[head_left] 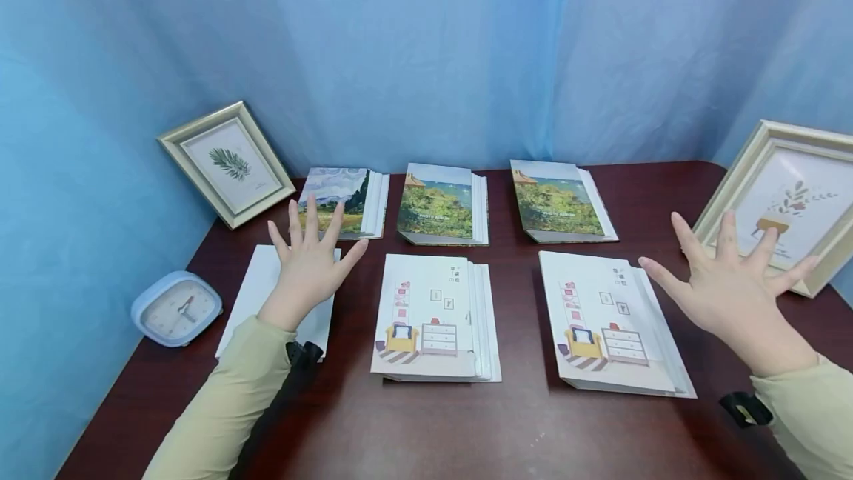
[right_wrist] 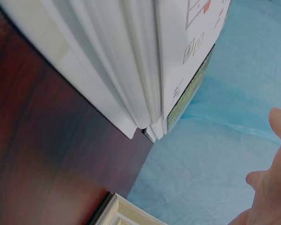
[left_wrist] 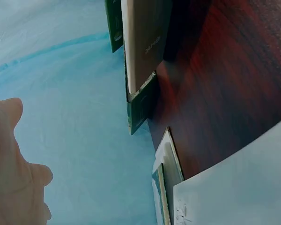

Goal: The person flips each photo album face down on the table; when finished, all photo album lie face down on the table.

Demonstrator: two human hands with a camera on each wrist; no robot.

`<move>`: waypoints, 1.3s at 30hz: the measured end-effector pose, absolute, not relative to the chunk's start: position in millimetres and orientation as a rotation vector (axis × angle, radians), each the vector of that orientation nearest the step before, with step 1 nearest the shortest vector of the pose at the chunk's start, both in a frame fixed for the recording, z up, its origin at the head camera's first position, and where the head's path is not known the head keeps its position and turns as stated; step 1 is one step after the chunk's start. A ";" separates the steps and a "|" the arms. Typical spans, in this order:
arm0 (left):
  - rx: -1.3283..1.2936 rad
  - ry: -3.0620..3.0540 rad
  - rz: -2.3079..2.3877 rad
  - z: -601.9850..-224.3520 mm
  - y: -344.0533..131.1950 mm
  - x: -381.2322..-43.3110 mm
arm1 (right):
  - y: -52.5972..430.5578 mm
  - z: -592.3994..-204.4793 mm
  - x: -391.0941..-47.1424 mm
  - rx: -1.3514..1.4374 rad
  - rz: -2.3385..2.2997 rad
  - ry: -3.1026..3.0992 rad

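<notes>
Several albums (head_left: 426, 321) lie on a dark-red table (head_left: 520, 439) before blue curtains (head_left: 413, 58).

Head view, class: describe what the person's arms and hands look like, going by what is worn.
The left sleeve and right sleeve are long, loose and pale yellow-green, ending near the wrists. A small black fitting shows by the left cuff, another by the right. The left hand and right hand are gloveless, with no ring visible.
</notes>
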State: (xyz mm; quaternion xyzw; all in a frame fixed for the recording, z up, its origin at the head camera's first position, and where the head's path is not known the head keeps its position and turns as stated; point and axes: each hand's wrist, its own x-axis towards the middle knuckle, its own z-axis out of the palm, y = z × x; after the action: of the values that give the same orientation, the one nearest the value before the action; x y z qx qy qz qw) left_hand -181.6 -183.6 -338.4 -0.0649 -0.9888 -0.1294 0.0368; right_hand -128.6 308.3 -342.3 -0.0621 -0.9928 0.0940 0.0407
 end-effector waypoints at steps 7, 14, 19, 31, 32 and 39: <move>-0.226 -3.024 -0.388 -330.2 -178.3 -185.5 | 305.8 -338.8 -133.1 -0.149 0.311 -3.018; -0.235 -3.031 -0.371 -320.4 -160.9 -194.7 | 301.0 -331.8 -143.1 -0.102 0.347 -2.979; -0.255 -3.010 -0.375 -316.0 -144.0 -201.4 | 295.7 -327.8 -151.9 -0.055 0.394 -2.941; -0.350 -2.982 -0.625 -304.7 -99.5 -217.8 | 288.5 -322.9 -184.7 -0.023 0.622 -2.910; -0.365 -2.977 -0.672 -304.8 -95.2 -219.3 | 288.7 -322.1 -187.1 -0.031 0.657 -2.915; -0.407 -2.986 -0.857 -308.8 -61.8 -227.0 | 298.2 -325.7 -209.3 -0.127 0.877 -2.986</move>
State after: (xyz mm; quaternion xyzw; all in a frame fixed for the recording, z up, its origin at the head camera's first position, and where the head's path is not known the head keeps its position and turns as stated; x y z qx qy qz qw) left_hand -227.0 -61.8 -308.8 -0.1299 -0.9531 -0.2735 0.0040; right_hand -209.3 298.2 -325.7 -0.0408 -0.9586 0.2815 0.0134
